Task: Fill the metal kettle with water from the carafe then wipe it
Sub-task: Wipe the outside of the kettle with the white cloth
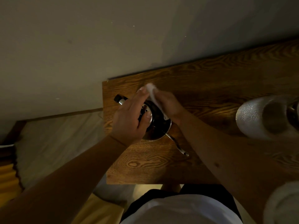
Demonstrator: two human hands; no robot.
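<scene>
The metal kettle [159,129] stands on the left end of the wooden table [210,88], seen from above, its thin spout pointing toward me and its black-tipped handle toward the far left. My left hand [129,117] lies flat over the kettle's lid, fingers spread. My right hand [168,103] presses a white cloth [153,96] against the kettle's far side. The carafe [258,117], pale and textured, stands at the right of the table.
A wall runs along the table's far edge. A pale round object [283,202] sits at the bottom right. Left of the table lie light floor and a yellow ribbed surface [8,178]. My body is close to the table's near edge.
</scene>
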